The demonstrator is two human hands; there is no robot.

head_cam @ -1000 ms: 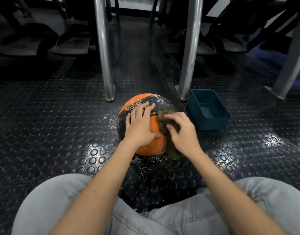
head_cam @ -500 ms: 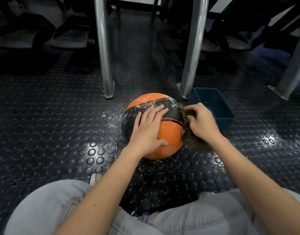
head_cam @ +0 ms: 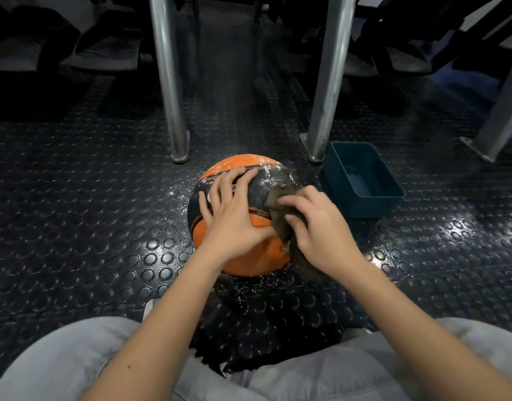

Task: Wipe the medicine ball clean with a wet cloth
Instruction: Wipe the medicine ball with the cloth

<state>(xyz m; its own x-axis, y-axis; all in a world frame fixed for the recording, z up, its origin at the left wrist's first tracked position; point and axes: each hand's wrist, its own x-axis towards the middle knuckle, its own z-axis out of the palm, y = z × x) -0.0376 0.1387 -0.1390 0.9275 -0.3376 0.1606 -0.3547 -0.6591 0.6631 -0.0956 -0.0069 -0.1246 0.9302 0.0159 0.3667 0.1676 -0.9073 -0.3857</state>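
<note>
The medicine ball (head_cam: pixel 250 260) rested on the studded floor (head_cam: pixel 104 212), the left hand (head_cam: pixel 234 218) lying flat on top with fingers spread, the right hand (head_cam: pixel 318 227) gripping the brown cloth (head_cam: pixel 278 205) against its 3 o'clock side, and the blue bin (head_cam: pixel 367 209) standing at 2 o'clock.

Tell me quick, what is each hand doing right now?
Left hand: open, fingers spread flat on the medicine ball.
Right hand: grips the brown cloth, holding it against the ball's right side.
</note>
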